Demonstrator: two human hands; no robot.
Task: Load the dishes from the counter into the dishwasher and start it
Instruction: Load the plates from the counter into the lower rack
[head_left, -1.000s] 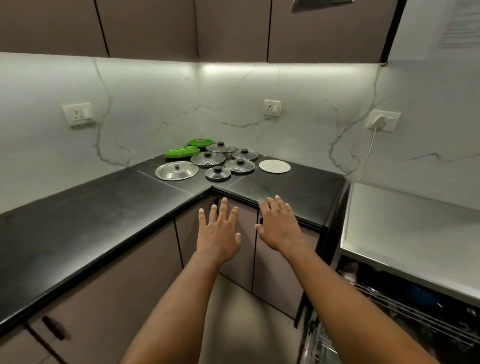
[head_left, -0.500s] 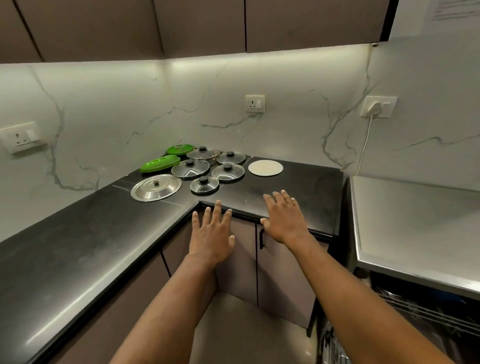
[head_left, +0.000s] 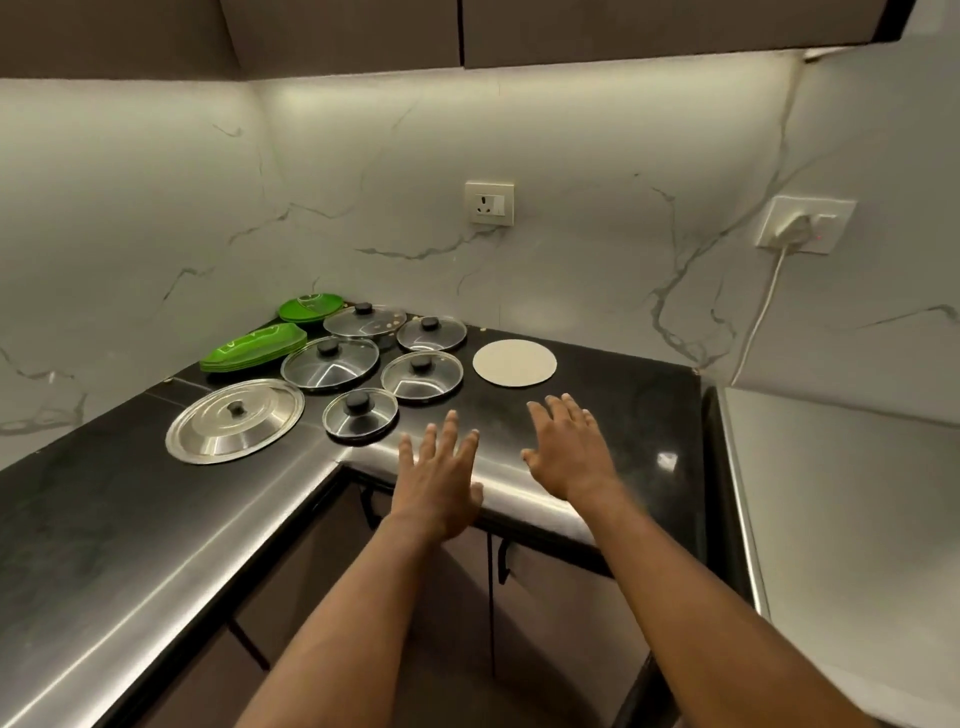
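Note:
Several pot lids lie in the corner of the black counter (head_left: 130, 519): a large steel lid (head_left: 235, 420) at the left, a small glass lid (head_left: 360, 414) nearest me, and more glass lids (head_left: 422, 375) behind. Green plates (head_left: 254, 347) are stacked against the wall, and a round white disc (head_left: 514, 362) lies to the right. My left hand (head_left: 441, 480) hovers over the counter's front edge with fingers spread, just right of the small glass lid. My right hand (head_left: 569, 447) is stretched out flat above the counter, below the white disc. Both hold nothing.
The dishwasher's pale top (head_left: 852, 499) adjoins the counter on the right. A plug and white cable (head_left: 763, 306) hang from a wall socket above it. Brown cupboard doors (head_left: 561, 608) sit under the counter; wall cupboards overhang.
I have moved closer to the corner and both hands have advanced from in front of the cupboard doors to over the counter. The open dishwasher rack has dropped out of view.

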